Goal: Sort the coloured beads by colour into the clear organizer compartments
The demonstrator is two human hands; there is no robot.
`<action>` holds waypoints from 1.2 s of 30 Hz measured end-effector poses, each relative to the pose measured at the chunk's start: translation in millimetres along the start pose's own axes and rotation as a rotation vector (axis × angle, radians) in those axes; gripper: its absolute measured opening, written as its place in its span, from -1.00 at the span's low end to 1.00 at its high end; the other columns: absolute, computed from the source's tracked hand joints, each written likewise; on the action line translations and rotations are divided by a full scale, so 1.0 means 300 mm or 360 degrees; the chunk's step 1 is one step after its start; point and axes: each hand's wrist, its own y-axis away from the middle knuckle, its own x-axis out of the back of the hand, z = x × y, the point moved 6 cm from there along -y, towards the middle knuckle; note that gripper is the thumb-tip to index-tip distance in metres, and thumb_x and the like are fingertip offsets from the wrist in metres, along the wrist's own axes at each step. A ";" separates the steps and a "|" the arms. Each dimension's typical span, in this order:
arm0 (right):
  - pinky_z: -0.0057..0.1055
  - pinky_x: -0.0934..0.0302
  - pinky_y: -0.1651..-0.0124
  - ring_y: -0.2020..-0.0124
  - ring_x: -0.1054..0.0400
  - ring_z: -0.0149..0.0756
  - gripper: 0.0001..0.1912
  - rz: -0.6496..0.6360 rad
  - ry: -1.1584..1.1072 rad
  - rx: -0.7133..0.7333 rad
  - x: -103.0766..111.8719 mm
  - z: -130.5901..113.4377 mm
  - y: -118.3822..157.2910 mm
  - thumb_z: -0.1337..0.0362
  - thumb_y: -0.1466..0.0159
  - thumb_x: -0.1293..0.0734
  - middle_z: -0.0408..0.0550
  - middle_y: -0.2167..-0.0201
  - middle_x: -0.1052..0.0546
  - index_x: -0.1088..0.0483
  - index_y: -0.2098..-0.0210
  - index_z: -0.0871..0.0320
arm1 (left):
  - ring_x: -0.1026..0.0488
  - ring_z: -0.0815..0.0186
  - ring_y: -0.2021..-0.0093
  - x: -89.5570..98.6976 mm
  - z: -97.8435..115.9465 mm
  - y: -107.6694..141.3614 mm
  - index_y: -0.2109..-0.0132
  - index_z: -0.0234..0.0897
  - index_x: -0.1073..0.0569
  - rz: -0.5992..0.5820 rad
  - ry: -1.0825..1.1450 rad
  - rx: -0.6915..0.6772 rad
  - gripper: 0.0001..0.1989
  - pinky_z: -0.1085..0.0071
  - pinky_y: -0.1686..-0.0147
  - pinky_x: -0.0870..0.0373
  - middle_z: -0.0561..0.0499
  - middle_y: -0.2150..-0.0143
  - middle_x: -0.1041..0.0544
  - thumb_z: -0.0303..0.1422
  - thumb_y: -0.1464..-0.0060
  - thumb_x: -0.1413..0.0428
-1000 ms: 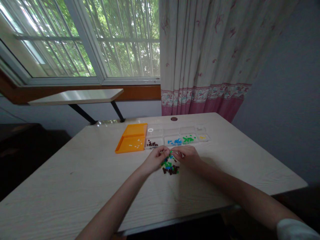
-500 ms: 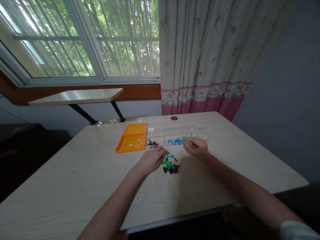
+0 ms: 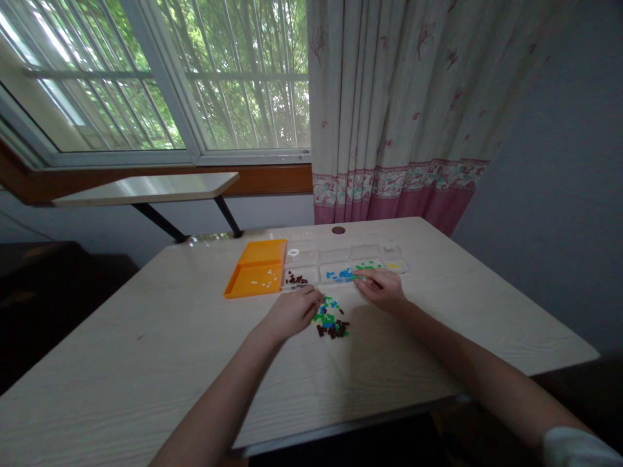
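Observation:
A mixed pile of small green, blue and dark brown pieces (image 3: pixel 331 324) lies on the table. At its upper left edge rests my left hand (image 3: pixel 296 312), fingers curled and their tips hidden. My right hand (image 3: pixel 382 288) is at the near edge of the clear compartment tray (image 3: pixel 314 275), thumb and forefinger pinched beside the blue pieces (image 3: pixel 344 274) and green pieces (image 3: pixel 368 265); what they hold is too small to name. Brown pieces (image 3: pixel 296 279) lie in the left compartment, yellow pieces (image 3: pixel 394 265) in the right one. An orange case (image 3: pixel 233 283) holds several white pieces (image 3: pixel 265 281).
The pale table (image 3: pixel 160 337) has a round brown hole cover (image 3: pixel 339 230) near its back edge. A raised shelf (image 3: pixel 156 187) on black legs stands at the back left. Behind are a window (image 3: pixel 243 78) and a curtain (image 3: pixel 389 117).
My right hand has shifted slightly down and left, and more of the green pieces in the tray show. My left hand has barely moved.

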 end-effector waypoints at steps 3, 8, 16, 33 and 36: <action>-0.60 -0.11 0.56 0.72 -0.16 -0.55 -0.85 0.0005 -0.0009 0.0003 0.002 -0.001 0.001 0.24 -0.14 -0.27 -0.28 0.78 -0.29 -0.45 0.39 0.15 | -0.36 0.34 0.25 0.000 0.003 0.001 0.21 -0.23 -0.35 -0.0015 0.0009 -0.0019 -0.83 0.47 0.29 -0.27 0.00 0.25 -0.38 -0.42 -0.11 0.12; -0.58 -0.11 0.56 0.71 -0.17 -0.53 -0.84 -0.0005 0.0001 -0.0009 0.000 0.000 0.003 0.23 -0.15 -0.26 -0.26 0.78 -0.30 -0.46 0.39 0.15 | -0.36 0.33 0.26 0.003 0.000 0.001 0.20 -0.23 -0.35 -0.0022 0.0033 0.0010 -0.83 0.47 0.31 -0.28 -0.01 0.24 -0.39 -0.42 -0.09 0.10; -0.54 -0.10 0.46 0.64 -0.23 -0.49 -0.79 -0.0321 0.0208 -0.0058 0.000 0.070 -0.009 0.21 -0.18 -0.23 -0.19 0.71 -0.39 -0.47 0.32 0.14 | -0.37 0.31 0.24 -0.001 -0.003 0.000 0.18 -0.23 -0.35 -0.0028 0.0020 0.0005 -0.82 0.44 0.29 -0.29 -0.02 0.23 -0.38 -0.38 -0.10 0.09; -0.58 -0.09 0.47 0.56 -0.33 -0.46 -0.79 -0.0896 0.0099 -0.0214 -0.117 0.055 0.048 0.25 -0.19 -0.20 -0.19 0.55 -0.51 -0.45 0.27 0.07 | -0.36 0.32 0.24 0.010 -0.009 0.001 0.24 -0.25 -0.36 -0.0043 0.0056 0.0004 -0.84 0.45 0.28 -0.28 -0.01 0.25 -0.36 -0.34 -0.10 0.09; -0.58 -0.13 0.42 0.48 -0.38 -0.46 -0.80 -0.0974 0.0000 -0.0074 -0.145 0.005 0.071 0.30 -0.18 -0.20 -0.18 0.44 -0.55 -0.45 0.29 0.05 | -0.35 0.33 0.29 0.011 -0.017 0.001 0.29 -0.26 -0.37 -0.0047 0.0048 0.0034 -0.84 0.46 0.32 -0.27 -0.01 0.30 -0.37 -0.33 -0.09 0.08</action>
